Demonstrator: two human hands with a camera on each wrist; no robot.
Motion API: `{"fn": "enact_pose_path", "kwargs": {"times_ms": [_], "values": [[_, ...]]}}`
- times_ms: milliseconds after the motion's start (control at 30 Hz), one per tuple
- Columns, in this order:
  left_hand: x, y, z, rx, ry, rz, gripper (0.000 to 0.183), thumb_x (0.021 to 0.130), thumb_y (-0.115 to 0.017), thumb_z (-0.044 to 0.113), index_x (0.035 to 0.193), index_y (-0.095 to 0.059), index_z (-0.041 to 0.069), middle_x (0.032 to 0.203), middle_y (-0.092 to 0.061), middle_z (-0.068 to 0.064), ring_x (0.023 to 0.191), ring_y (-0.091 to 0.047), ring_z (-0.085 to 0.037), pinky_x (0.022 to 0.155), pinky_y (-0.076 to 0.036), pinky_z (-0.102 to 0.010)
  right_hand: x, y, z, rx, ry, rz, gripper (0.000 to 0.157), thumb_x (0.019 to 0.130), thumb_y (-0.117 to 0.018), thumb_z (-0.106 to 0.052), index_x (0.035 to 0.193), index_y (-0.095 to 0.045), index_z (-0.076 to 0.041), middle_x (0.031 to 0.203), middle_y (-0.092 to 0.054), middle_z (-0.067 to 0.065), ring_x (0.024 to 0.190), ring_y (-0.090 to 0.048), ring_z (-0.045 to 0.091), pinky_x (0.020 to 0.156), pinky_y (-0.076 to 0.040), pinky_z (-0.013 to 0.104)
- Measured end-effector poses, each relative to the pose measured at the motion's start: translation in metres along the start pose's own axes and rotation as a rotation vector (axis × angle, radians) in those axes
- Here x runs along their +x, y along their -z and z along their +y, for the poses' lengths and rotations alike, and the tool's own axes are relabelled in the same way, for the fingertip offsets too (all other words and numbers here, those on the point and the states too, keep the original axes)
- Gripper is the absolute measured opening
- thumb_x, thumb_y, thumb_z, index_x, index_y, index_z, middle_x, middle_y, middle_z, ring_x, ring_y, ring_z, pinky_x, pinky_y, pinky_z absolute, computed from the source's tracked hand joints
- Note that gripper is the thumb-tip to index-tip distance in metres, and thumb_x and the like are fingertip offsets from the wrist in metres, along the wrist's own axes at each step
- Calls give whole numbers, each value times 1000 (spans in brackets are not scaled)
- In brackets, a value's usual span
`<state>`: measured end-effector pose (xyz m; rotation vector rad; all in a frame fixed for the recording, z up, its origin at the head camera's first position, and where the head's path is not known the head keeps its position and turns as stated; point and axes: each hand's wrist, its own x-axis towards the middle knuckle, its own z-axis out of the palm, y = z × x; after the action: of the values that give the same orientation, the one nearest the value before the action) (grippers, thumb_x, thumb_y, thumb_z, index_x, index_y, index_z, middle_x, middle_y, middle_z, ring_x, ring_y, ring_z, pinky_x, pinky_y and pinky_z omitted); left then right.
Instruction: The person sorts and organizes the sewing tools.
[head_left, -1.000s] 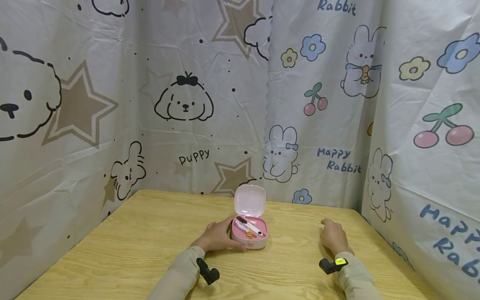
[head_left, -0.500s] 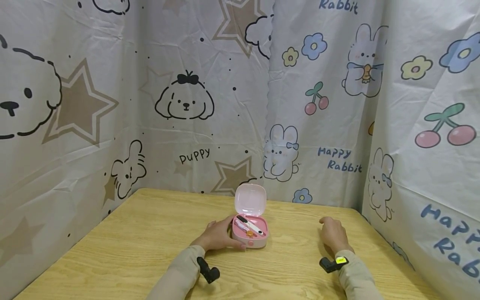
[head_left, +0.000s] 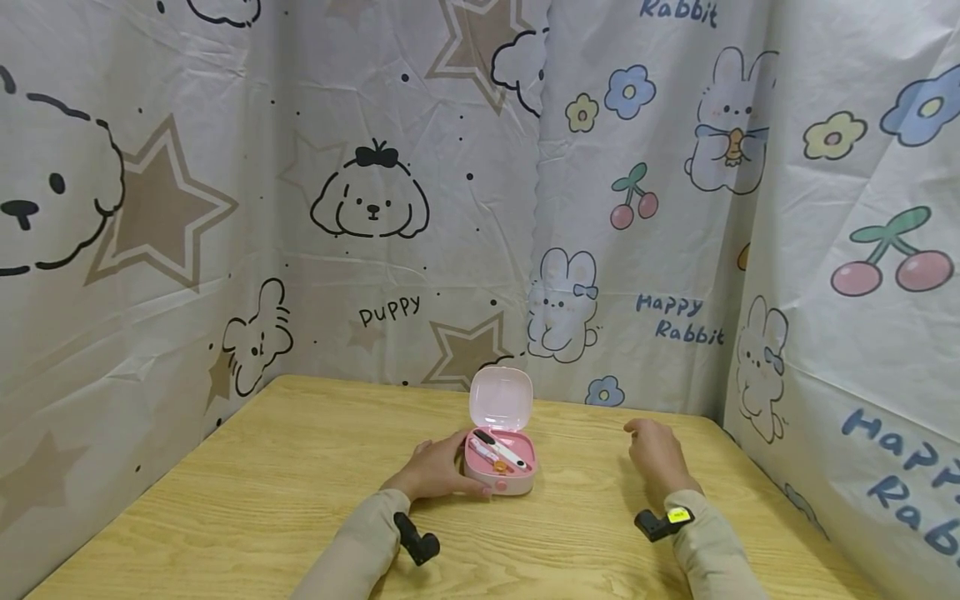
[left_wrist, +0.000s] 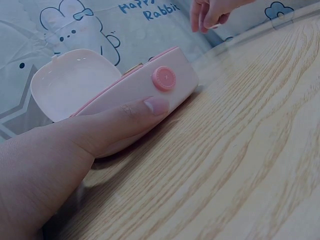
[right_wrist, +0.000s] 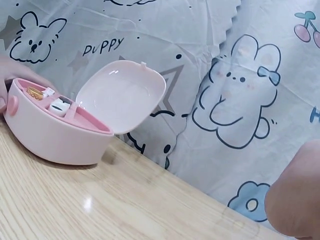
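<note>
A small pink box [head_left: 500,485] stands on the wooden table with its lid [head_left: 501,400] raised at the back. Inside lie a white stick with a black end [head_left: 498,448], a slim pink-and-white item [head_left: 483,454] and a small orange piece [head_left: 500,468]. My left hand [head_left: 435,468] grips the box from its left side. In the left wrist view its thumb lies along the front wall, just below the round pink button [left_wrist: 164,78]; its other fingers are mostly hidden. My right hand [head_left: 656,454] is to the right of the box, apart from it, with its fingers hanging loosely bent.
The wooden table [head_left: 300,500] reaches back to a curtain [head_left: 375,275] printed with puppies, rabbits, stars and flowers, which also encloses both sides. Each wrist carries a small black camera, the left camera [head_left: 416,540] and the right camera [head_left: 663,525].
My right hand has shifted a little left toward the box. My left hand and the box have stayed in place.
</note>
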<state>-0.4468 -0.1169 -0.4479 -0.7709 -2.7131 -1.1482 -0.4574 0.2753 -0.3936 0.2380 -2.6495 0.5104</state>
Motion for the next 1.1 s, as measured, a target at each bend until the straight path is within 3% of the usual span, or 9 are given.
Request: {"fn": "enact_pose_path", "kwargs": {"times_ms": [367,667,1100], "values": [[-1,0,1,4,-11,3,112,71,-88,65,160,-39,17,155,-50,-3,143,-42,-29,113,-11,-72,4,8,-14,-8,31,-2,31,93,-53,11,117,-71,8,108,-72,25,102,-67,45,83,-54,59],[-2,1,2,28,-12,4,115,70,-88,64,161,-37,16,155,-50,-4,142,-44,-26,115,-16,-66,9,10,-28,-19,93,16,29,92,-53,10,113,-74,6,108,-72,24,103,-67,45,83,-55,58],[-2,1,2,-8,6,-9,112,71,-88,63,161,-36,20,157,-47,0,145,-40,-27,115,-9,-70,10,8,-44,-24,105,-5,30,95,-53,9,115,-74,5,111,-72,24,107,-66,45,83,-56,57]]}}
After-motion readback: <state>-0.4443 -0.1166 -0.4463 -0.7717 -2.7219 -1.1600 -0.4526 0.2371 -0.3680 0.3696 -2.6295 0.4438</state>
